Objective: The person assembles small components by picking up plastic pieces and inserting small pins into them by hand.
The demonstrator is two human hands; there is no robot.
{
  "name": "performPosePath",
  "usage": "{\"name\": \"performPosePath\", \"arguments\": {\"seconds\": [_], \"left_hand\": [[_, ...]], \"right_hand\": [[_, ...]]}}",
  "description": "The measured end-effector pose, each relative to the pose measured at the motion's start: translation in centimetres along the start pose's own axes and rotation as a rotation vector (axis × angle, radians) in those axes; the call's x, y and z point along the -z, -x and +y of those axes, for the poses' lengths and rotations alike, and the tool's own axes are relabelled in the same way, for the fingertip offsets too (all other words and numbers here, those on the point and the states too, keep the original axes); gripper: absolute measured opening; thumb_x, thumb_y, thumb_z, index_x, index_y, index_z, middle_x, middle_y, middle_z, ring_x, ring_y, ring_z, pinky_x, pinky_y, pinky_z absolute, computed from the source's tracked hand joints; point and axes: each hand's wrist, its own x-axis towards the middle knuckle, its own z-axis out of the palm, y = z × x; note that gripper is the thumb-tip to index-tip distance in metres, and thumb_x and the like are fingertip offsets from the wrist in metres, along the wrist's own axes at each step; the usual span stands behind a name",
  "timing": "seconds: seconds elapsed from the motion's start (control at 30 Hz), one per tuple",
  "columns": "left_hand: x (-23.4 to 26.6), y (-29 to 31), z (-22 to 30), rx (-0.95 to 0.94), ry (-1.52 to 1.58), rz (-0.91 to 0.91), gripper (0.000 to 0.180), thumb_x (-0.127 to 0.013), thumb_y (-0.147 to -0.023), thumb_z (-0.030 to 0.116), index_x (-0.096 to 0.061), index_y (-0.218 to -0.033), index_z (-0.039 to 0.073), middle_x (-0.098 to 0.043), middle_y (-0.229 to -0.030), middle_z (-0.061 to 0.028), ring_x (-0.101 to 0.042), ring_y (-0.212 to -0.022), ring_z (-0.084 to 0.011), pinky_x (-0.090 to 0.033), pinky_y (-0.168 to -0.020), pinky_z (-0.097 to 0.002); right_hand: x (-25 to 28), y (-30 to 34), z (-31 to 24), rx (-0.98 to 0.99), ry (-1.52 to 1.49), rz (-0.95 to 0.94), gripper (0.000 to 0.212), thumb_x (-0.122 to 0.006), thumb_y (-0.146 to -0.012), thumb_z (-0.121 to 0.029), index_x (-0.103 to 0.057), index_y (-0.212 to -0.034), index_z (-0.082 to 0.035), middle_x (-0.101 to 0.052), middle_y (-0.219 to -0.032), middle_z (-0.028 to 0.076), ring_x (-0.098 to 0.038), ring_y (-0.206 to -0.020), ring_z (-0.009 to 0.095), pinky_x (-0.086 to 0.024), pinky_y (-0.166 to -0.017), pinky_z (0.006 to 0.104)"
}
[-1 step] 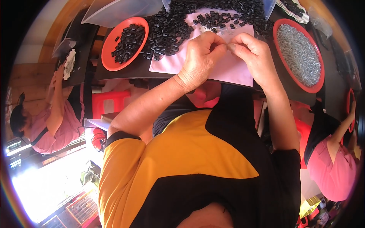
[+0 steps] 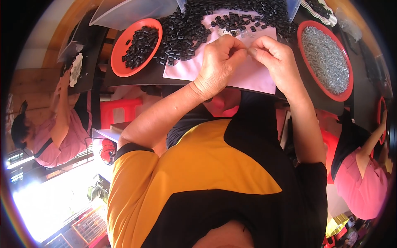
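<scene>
Meeting over the pink cloth [image 2: 256, 78], the left hand [image 2: 221, 64] and the right hand [image 2: 275, 58] bring their fingertips together, thumb to forefinger on each side. Both grips are narrow and pinched; whether a small piece sits between the fingertips cannot be determined, as the fingers hide that spot. The cloth lies flat on the dark table [image 2: 144, 79], reaching its near edge. Loose black pieces [image 2: 186, 37], small and short, are heaped to the left of the cloth and beyond it, several overlapping its margin; a looser group [image 2: 235, 20] rests on its far part, just past the fingertips. An orange-red bowl [image 2: 116, 47] stands to the left, partly filled with similar black pieces [image 2: 142, 47]. A second red bowl [image 2: 340, 97] stands to the right, near the right hand but apart from it, filled with slender silvery pieces [image 2: 324, 60]. A translucent bin [image 2: 124, 14] is noted at the far left of the heap, and a white wavy-edged dish [image 2: 329, 19] holding dark pieces at the far right. Two people in pink shirts, one to the left [image 2: 62, 140] and one to the right [image 2: 359, 186], sit at the sides.
</scene>
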Motion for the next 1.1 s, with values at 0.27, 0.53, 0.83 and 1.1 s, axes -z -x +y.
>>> {"name": "performPosePath", "arguments": {"seconds": [0.27, 0.53, 0.83, 1.1], "left_hand": [[1.9, -4.0, -2.4, -0.359, -0.524, 0.047, 0.013, -0.071, -0.078, 0.009, -0.069, -0.090, 0.004, -0.063, -0.082, -0.0082, -0.062, -0.073, -0.0205, -0.051, -0.067, -0.0317], [1.7, -6.4, -4.6, -0.560, -0.864, -0.060, 0.013, -0.067, -0.076, 0.008, -0.068, -0.089, 0.009, -0.060, -0.087, -0.0090, -0.060, -0.091, -0.0305, -0.053, -0.074, -0.0400], [0.9, -3.8, -2.8, -0.558, -0.803, -0.040, 0.009, -0.068, -0.078, 0.009, -0.064, -0.086, 0.005, -0.059, -0.086, -0.0099, -0.061, -0.086, -0.0316, -0.053, -0.072, -0.0416], [0.6, -1.6, -0.4, -0.259, -0.386, -0.106, 0.010, -0.065, -0.086, 0.009, -0.063, -0.093, 0.002, -0.061, -0.087, -0.0119, -0.062, -0.083, -0.0285, -0.050, -0.075, -0.0364]], "right_hand": [[0.3, 0.2, -0.6, -0.108, -0.152, 0.075, 0.012, -0.064, -0.086, -0.011, -0.064, -0.084, 0.000, -0.060, -0.071, 0.001, -0.053, -0.066, 0.007, -0.044, -0.062, 0.0228], [0.4, 0.4, -0.2, -0.103, -0.214, 0.102, 0.012, -0.064, -0.086, -0.012, -0.065, -0.084, 0.000, -0.060, -0.071, 0.001, -0.054, -0.066, 0.008, -0.045, -0.063, 0.0229], [0.8, 0.1, -0.5, -0.075, -0.122, 0.118, 0.012, -0.063, -0.087, -0.012, -0.063, -0.083, 0.000, -0.059, -0.070, 0.001, -0.052, -0.065, 0.007, -0.043, -0.062, 0.0225], [0.6, -0.7, -1.4, -0.003, 0.019, 0.026, 0.010, -0.063, -0.084, -0.009, -0.061, -0.084, 0.001, -0.060, -0.069, 0.004, -0.053, -0.064, 0.010, -0.043, -0.062, 0.0264]]}}
